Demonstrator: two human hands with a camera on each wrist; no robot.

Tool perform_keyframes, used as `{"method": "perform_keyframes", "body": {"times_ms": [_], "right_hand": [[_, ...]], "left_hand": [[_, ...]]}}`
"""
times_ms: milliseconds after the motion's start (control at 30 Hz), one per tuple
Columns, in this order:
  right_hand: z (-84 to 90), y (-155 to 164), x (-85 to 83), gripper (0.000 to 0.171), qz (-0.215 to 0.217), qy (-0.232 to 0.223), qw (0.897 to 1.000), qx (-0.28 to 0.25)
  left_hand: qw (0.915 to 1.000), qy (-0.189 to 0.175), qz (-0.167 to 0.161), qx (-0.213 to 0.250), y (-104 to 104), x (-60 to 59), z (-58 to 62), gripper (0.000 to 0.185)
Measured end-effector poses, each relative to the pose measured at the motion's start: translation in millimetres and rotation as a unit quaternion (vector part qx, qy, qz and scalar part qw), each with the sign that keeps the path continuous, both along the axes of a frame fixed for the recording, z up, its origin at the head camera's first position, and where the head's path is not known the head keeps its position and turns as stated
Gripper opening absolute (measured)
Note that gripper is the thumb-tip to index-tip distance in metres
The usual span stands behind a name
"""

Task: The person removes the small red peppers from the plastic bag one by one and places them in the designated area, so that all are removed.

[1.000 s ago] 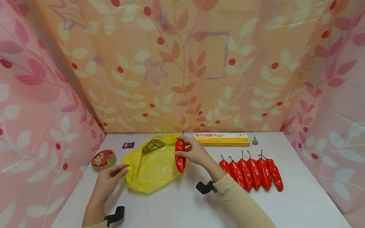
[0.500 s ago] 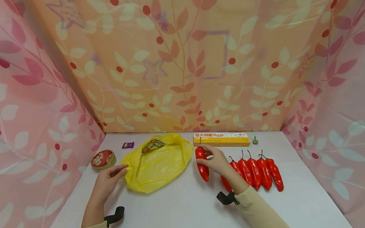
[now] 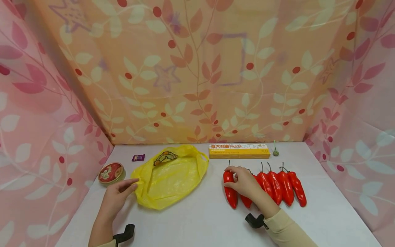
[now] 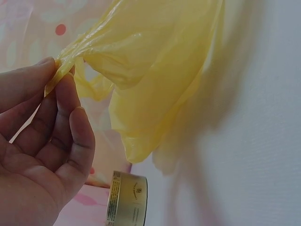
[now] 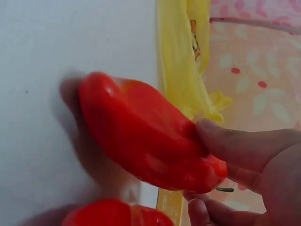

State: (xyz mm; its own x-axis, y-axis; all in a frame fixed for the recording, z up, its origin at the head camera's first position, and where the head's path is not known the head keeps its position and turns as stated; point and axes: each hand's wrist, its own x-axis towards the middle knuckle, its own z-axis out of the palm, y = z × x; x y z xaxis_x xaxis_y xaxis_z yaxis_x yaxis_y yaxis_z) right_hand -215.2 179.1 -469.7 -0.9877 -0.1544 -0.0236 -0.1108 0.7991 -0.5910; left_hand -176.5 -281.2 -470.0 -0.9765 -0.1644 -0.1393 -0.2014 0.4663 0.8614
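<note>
My left hand (image 3: 115,197) pinches the left edge of a yellow plastic bag (image 3: 176,178), which lies spread with its mouth facing me; the left wrist view shows thumb and fingertips on the thin film (image 4: 155,84). In my right hand (image 3: 247,181) is a red chili pepper (image 3: 230,195), gripped near its stem end between thumb and fingers. This pepper (image 5: 141,132) is close over the white table in the right wrist view. Just right of it lies a row of several more red chili peppers (image 3: 286,188), the nearest ones partly hidden by my right hand.
A yellow and white pasta box (image 3: 239,151) stands at the back, with a small green item (image 3: 276,151) beside it. Back left are a purple wrapped candy (image 3: 138,157) and a round red-lidded tin (image 3: 111,173). Patterned cloth walls (image 3: 197,68) surround the white table (image 3: 191,223).
My right hand has carried the chili pepper from the bag's right edge rightward and toward me, to the left end of the pepper row. The left hand has stayed on the bag.
</note>
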Motion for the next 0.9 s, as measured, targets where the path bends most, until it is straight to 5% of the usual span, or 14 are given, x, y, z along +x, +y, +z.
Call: {"method": "perform_keyframes", "body": {"times_ms": [467,900], "right_hand": [[-6.6,0,-2.2,0.051,0.025,0.019,0.997,0.07],[8.3,5,11.2,0.054,0.001,0.001,0.999,0.04]], "left_hand": [[0.9999,0.012,0.003,-0.002,-9,3.4,-0.6,0.041],[0.9999,0.007,-0.013,0.004,-5,0.8,-3.1,0.042]]}}
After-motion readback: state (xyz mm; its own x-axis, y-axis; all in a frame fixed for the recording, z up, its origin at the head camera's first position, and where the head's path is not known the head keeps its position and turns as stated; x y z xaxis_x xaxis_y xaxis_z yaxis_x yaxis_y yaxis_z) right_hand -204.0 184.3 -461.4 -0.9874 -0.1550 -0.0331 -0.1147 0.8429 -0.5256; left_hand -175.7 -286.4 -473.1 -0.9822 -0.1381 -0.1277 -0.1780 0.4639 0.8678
